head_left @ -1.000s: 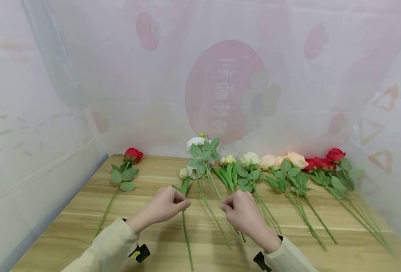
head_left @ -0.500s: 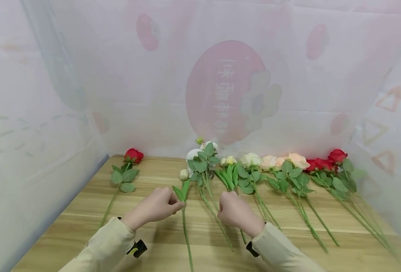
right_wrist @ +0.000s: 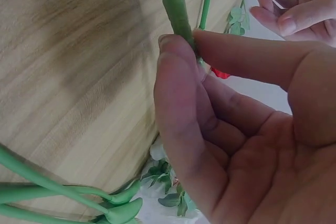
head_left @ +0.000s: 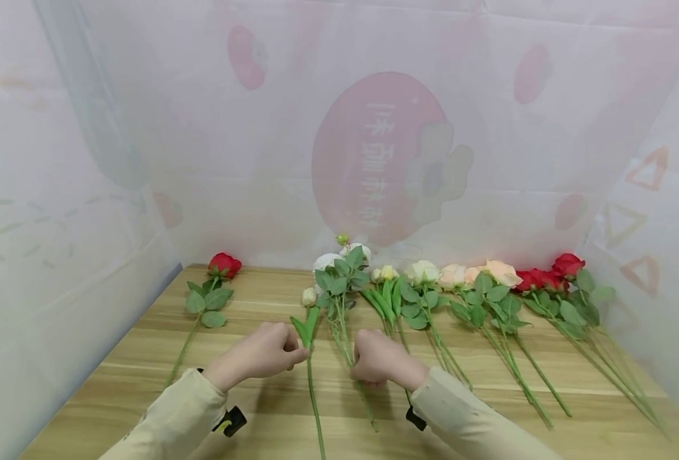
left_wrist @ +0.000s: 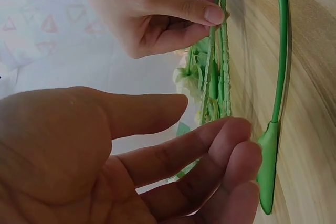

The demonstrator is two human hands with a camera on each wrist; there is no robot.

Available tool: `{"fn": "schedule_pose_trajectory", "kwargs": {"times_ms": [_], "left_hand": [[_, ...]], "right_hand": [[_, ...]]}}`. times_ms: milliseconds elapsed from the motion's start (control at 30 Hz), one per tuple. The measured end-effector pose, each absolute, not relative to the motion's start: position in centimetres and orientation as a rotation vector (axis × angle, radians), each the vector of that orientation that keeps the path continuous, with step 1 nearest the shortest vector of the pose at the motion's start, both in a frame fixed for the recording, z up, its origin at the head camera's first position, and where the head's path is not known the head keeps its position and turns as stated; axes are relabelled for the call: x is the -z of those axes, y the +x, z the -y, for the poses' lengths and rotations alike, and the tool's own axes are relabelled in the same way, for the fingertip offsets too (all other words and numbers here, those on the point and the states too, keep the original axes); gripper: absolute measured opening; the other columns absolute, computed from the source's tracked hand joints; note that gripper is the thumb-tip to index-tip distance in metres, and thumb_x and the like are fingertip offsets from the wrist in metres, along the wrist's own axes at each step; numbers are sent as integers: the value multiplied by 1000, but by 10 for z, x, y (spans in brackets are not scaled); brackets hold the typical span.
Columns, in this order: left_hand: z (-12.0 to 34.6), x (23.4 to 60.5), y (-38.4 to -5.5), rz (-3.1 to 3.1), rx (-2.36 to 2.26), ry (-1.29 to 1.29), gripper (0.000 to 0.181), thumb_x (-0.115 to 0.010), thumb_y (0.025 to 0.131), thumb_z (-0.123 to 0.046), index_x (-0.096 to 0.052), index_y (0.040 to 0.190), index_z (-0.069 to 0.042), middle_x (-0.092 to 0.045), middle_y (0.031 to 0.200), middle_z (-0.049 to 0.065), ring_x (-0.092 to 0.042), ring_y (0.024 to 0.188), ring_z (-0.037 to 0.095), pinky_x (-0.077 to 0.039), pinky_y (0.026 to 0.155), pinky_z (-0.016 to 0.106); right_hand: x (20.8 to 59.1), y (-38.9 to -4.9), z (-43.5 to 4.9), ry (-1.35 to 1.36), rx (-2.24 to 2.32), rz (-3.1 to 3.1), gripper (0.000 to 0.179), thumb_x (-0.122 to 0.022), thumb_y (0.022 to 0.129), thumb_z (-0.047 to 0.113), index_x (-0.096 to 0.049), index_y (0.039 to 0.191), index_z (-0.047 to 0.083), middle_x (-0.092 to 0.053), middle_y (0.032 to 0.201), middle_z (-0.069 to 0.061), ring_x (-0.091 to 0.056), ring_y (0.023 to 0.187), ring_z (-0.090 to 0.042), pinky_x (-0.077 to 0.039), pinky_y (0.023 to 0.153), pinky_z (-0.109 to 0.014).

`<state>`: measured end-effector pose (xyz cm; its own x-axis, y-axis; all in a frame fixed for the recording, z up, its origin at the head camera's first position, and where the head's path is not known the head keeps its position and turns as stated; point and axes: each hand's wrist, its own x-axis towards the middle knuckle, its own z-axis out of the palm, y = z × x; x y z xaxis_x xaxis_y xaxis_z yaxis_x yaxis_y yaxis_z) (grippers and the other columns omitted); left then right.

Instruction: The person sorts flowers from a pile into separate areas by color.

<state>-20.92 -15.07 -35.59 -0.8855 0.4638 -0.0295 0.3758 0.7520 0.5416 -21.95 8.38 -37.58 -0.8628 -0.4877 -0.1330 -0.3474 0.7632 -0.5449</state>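
My right hand [head_left: 384, 361] pinches the green stem [right_wrist: 176, 9] of a white flower [head_left: 328, 260] between thumb and fingertips. That stem lies alongside another white flower's stem, and their leaves [head_left: 339, 278] overlap near the table's far edge. Left of them, a single pale tulip [head_left: 309, 296] lies with its bud away from me. My left hand [head_left: 261, 351] hovers beside the tulip's stem, its fingers loosely bent. In the left wrist view, a gap separates that hand's thumb [left_wrist: 152, 113] from its fingers, and nothing is held there.
One red rose [head_left: 224, 264] lies at the far left of the wooden table [head_left: 259, 409]. To the right, in a row, are pale tulips [head_left: 387, 273], a cream rose [head_left: 424, 271], peach roses [head_left: 500, 272] and red roses [head_left: 567, 264]. Printed cloth walls [head_left: 247, 147] enclose the table.
My right hand has moved left and down, lowering the white flower beside the other white one. My left hand has shifted slightly left and down near the tulip.
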Motion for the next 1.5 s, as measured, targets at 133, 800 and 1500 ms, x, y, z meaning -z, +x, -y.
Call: {"fn": "schedule_pose_trajectory", "kwargs": {"times_ms": [133,800,1500], "left_hand": [[151,357,-209,-2778,-806,657,43,-65,96,-28,-62,58,-9,-45,46,-8,-30,42,6,-27,44,24],[138,385,-206,-2896,-705,529,50,-68,93,-29,-45,50,-17,-35,39,-12,-34,36,3,-25,38,21],[128,404,-196,-2824,-708,478,41,-76,84,-39,-53,61,-14,-45,37,-8,-41,31,4,-27,35,23]], "right_hand": [[376,-218,-85,-644,767,-2695,39,-69,82,1,-57,46,4,-55,42,-7,-47,32,-16,-38,37,-23],[357,-197,-151,-605,1045,-2706,46,-64,97,21,-48,54,17,-38,45,8,-31,39,-9,-35,47,-27],[353,-201,-168,-543,1073,-2697,36,-64,98,24,-63,64,12,-61,58,-4,-59,51,-25,-43,49,-33]]}}
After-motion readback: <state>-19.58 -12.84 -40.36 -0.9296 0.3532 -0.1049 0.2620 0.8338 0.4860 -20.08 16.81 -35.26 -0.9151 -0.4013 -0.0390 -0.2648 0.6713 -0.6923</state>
